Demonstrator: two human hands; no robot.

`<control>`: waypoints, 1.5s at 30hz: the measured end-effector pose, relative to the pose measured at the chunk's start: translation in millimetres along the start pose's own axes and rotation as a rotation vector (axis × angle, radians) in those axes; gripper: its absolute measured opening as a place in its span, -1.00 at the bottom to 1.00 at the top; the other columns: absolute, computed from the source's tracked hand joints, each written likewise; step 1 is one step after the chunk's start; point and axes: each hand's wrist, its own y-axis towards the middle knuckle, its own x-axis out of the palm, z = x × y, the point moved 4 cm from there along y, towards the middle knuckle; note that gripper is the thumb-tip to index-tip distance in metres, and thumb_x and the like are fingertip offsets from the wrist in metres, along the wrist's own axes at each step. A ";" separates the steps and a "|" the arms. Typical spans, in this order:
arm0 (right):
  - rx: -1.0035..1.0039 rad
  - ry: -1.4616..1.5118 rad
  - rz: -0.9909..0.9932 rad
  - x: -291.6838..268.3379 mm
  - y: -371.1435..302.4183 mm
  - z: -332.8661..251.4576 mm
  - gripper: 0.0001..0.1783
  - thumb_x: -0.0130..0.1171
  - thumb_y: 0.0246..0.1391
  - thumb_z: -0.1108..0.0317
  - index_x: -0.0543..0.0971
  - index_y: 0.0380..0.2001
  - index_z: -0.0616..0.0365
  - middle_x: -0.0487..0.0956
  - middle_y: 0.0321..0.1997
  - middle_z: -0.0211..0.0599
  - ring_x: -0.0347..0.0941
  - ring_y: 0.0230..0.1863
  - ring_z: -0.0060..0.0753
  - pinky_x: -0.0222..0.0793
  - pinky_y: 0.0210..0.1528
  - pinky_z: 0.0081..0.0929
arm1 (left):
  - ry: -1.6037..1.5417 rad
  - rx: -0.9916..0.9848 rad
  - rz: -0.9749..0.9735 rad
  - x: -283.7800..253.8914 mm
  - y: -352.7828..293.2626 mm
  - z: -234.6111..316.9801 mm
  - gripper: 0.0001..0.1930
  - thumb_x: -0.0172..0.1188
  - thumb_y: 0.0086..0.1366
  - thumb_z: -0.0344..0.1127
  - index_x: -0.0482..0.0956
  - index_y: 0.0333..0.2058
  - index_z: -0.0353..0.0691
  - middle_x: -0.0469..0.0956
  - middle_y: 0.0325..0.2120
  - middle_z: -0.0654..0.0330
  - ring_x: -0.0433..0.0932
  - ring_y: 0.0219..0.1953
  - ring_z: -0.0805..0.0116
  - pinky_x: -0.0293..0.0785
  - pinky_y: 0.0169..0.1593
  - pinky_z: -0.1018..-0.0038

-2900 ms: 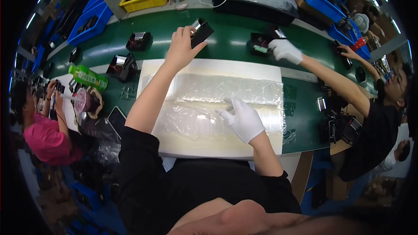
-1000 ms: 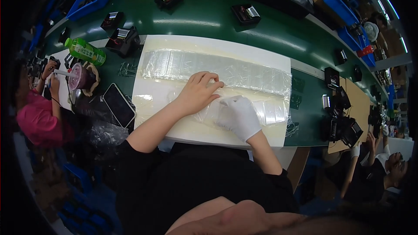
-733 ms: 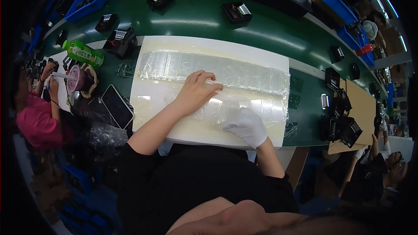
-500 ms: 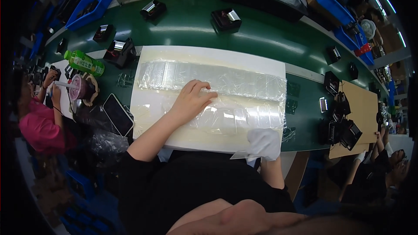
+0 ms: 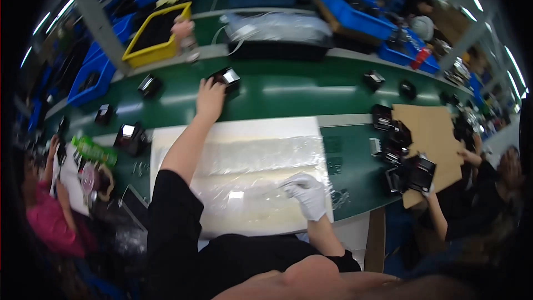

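My bare left hand point(image 5: 211, 99) stretches across the green bench, its fingers curled on the near left edge of a small black box-shaped device point(image 5: 229, 78) with a shiny window. In a white glove, my right hand point(image 5: 308, 195) hovers over the right part of a white board point(image 5: 239, 126). Its thumb and fingers are pinched together; whatever is between them is too thin to make out. Clear plastic film point(image 5: 261, 153) lies in wide strips over the board.
More black devices stand on the bench point(image 5: 288, 97), with a pile point(image 5: 397, 139) beside brown cardboard point(image 5: 430, 133) at right. At left are a green bottle point(image 5: 95, 151) and a tablet-like panel point(image 5: 134, 205). A yellow bin point(image 5: 133, 58) stands behind. Co-workers sit on both sides.
My left hand has left the film and reached forward to the black device. My right hand has moved from the board's near edge up over the film. The view has tilted up.
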 end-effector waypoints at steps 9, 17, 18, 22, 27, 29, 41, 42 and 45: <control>0.002 0.075 0.314 -12.1 40.5 -42.7 -0.95 0.13 0.16 0.49 0.56 -0.32 0.23 0.57 -0.42 -0.35 0.44 -0.48 -0.65 0.30 -0.44 -0.74 | -1.889 -0.981 -0.371 -67.7 -7.8 69.7 -0.59 0.08 0.26 0.06 0.46 -0.55 -0.17 0.44 -0.63 0.22 0.44 -0.53 0.39 0.38 -0.38 0.51; 0.182 0.071 0.000 47.2 57.1 -62.2 -0.84 0.19 0.16 0.36 0.56 -0.47 0.18 0.54 -0.51 -0.46 0.39 -0.56 -0.74 0.22 -0.54 -0.77 | -2.174 -0.797 -0.684 -137.1 -51.5 97.6 -0.53 -0.02 0.26 0.09 0.40 -0.65 -0.16 0.37 -0.75 0.25 0.36 -0.68 0.42 0.32 -0.53 0.52; 0.184 0.070 -0.007 50.2 55.3 -65.8 -0.84 0.19 0.16 0.36 0.56 -0.47 0.18 0.54 -0.51 -0.46 0.39 -0.56 -0.74 0.22 -0.54 -0.77 | -2.190 -0.780 -0.689 -141.2 -55.0 97.9 -0.53 -0.03 0.27 0.07 0.39 -0.66 -0.17 0.38 -0.74 0.24 0.37 -0.67 0.43 0.32 -0.51 0.53; 0.275 0.004 -0.115 59.5 48.5 -69.1 -0.80 0.19 0.17 0.33 0.54 -0.49 0.20 0.52 -0.55 -0.47 0.38 -0.58 -0.74 0.23 -0.53 -0.75 | -1.992 -0.864 -0.431 -139.7 -65.6 92.0 -0.56 -0.03 0.27 0.03 0.39 -0.65 -0.17 0.34 -0.76 0.30 0.30 -0.68 0.49 0.23 -0.51 0.56; 0.119 -0.323 -0.223 75.5 45.2 -63.2 -0.66 0.35 0.01 0.17 0.50 -0.42 0.24 0.54 -0.49 -0.33 0.45 -0.52 -0.56 0.34 -0.47 -0.59 | -2.053 -0.842 -0.462 -123.1 -71.4 91.4 -0.58 -0.04 0.27 0.00 0.39 -0.64 -0.17 0.34 -0.74 0.30 0.30 -0.66 0.50 0.22 -0.49 0.57; -0.032 -0.725 -0.172 79.1 44.1 -69.5 -0.53 0.43 -0.11 0.10 0.48 -0.37 0.25 0.54 -0.45 -0.25 0.48 -0.47 -0.45 0.40 -0.42 -0.49 | -2.071 -0.908 -0.434 -121.8 -69.3 90.2 -0.59 -0.04 0.26 -0.02 0.38 -0.65 -0.18 0.34 -0.73 0.29 0.30 -0.65 0.48 0.24 -0.48 0.56; -0.362 -0.639 0.203 83.3 24.6 -72.2 -0.41 0.56 -0.34 0.28 0.55 -0.20 0.27 0.51 -0.38 -0.24 0.49 -0.37 -0.37 0.42 -0.29 -0.47 | -2.547 -0.783 -0.199 -119.8 -80.6 93.8 -0.73 -0.07 0.29 -0.17 0.33 -0.54 -0.18 0.37 -0.65 0.21 0.42 -0.53 0.35 0.40 -0.35 0.45; -0.358 -0.637 0.202 82.5 23.7 -74.9 -0.41 0.56 -0.34 0.28 0.55 -0.20 0.27 0.51 -0.38 -0.24 0.49 -0.37 -0.37 0.42 -0.29 -0.47 | -2.599 -0.711 -0.226 -120.2 -81.9 94.6 -0.74 -0.07 0.30 -0.18 0.32 -0.52 -0.19 0.37 -0.65 0.21 0.42 -0.51 0.34 0.41 -0.32 0.43; -0.438 -0.653 0.176 83.6 20.1 -86.3 -0.45 0.54 -0.37 0.34 0.58 -0.21 0.23 0.49 -0.40 -0.28 0.46 -0.40 -0.39 0.41 -0.32 -0.48 | -2.326 -0.605 -0.219 -123.1 -87.8 88.9 -0.71 -0.07 0.31 -0.12 0.35 -0.46 -0.21 0.40 -0.58 0.19 0.44 -0.44 0.32 0.41 -0.21 0.40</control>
